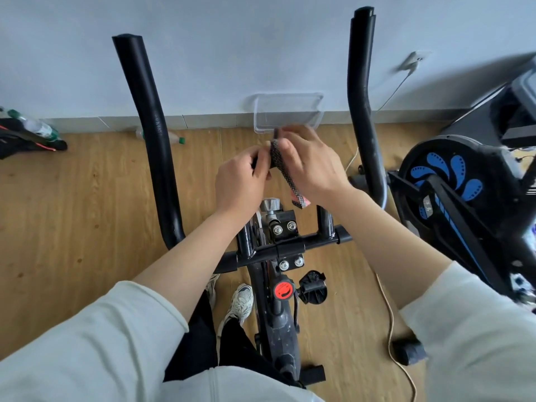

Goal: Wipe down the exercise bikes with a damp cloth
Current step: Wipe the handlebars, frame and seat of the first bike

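I stand over a black exercise bike (pixel 278 250) with two long padded handlebars, the left handlebar (pixel 150 134) and the right handlebar (pixel 362 111). Above the bike's centre, both hands hold a dark, patterned folded cloth (pixel 285 175) with a pink corner hanging down. My left hand (pixel 242 181) grips its upper left part. My right hand (pixel 310 163) pinches its top and right side. The cloth hangs in the air, apart from the bike. A red knob (pixel 282 290) sits on the frame below.
A second bike with a blue-patterned flywheel (pixel 446 181) stands close on the right. A clear plastic box (pixel 288 113) rests by the wall. Plastic bottles (pixel 174 137) and a dark bag (pixel 26 137) lie on the wooden floor at left. A cable (pixel 390 329) runs along the floor right.
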